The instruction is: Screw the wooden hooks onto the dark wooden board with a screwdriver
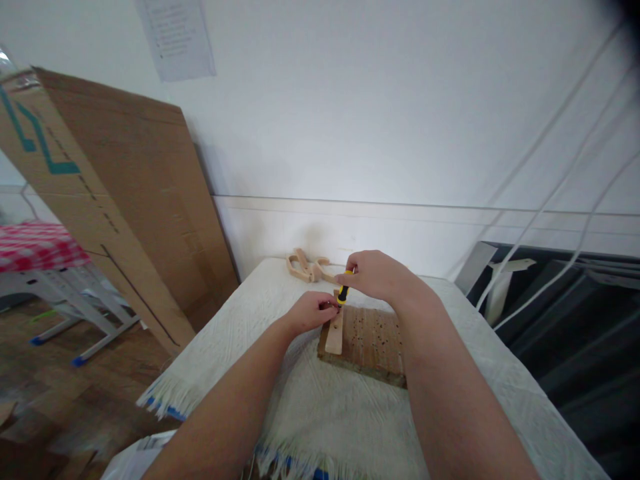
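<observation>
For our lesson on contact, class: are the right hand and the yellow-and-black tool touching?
Touching. The head view shows the right hand gripping the yellow-and-black tool by its upper end.

Both bare forearms reach over the near edge of the white-cloth-covered desk point(225, 327) and converge toward its far edge. The bare left arm point(230, 393) slants in from the near left; the left hand point(309, 311) lies low, fingers curled and pointing right. The bare right arm point(455, 373) rises higher, wrist bent inward, the right hand point(376, 272) closed in a fingertip grip.
</observation>
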Demonstrator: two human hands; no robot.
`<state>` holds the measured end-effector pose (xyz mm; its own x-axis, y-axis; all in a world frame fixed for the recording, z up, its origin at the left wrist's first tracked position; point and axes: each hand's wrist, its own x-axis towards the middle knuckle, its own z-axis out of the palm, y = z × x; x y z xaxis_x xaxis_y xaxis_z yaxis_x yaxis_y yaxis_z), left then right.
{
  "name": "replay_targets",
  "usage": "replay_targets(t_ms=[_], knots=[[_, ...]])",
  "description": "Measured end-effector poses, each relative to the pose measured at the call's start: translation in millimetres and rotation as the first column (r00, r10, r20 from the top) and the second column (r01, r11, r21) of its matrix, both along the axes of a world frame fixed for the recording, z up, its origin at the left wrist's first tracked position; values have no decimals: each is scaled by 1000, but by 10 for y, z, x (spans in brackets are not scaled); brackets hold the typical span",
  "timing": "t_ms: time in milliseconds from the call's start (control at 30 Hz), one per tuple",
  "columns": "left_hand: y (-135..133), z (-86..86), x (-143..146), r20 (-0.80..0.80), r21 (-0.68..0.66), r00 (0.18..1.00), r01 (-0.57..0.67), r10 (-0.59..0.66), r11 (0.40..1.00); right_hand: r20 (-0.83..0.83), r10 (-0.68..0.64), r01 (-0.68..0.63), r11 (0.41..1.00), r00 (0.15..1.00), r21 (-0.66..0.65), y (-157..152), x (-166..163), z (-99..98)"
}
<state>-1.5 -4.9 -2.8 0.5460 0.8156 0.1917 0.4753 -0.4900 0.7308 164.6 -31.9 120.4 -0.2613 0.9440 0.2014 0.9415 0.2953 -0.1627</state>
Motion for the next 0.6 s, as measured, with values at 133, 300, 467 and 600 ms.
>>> replay_targets(t_ms=[133,300,467,600], knots=[[-5,7,6,-16,18,1000,4,-3,1000,-5,19,-19,1000,1000,-6,-4,-25,-1],[-5,13,8,-22,49,1000,0,1,999,-16,67,-67,998,998,18,-14,-45,-5],[-3,-9,10,-30,101,996,-75,78,992,-39,73,-73,997,997,12,-17,-37,-12],[20,-20,7,-79,145,984,-148,161,978,-38,74,-74,997,997,15,-18,-34,-5]])
